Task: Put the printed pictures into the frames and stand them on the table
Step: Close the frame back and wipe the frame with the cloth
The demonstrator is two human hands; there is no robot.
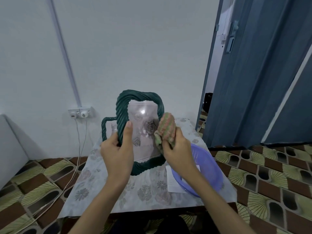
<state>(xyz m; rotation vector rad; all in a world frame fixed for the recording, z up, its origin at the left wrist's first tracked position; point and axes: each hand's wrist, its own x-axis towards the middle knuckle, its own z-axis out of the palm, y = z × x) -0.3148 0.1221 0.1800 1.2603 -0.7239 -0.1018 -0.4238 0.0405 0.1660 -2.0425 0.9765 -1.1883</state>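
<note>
We see one table (104,188) under a flowered cloth, set against the wall. On it are two dark green frames with a twisted rope-like rim. One frame (121,114) is held upright above the table; its clear pane reflects a light. The second frame (105,130) stands behind it at the left, largely hidden by the first. One purple basin (209,168) sits on the table's right side, partly covered by our right forearm, with one white printed sheet (173,181) lying beside and under its near edge. Our left hand (118,150) grips the held frame's left rim, thumb laid up the front. Our right hand (177,149) clutches one pink-and-green knitted cloth (166,127), which lies against the pane's right edge.
</note>
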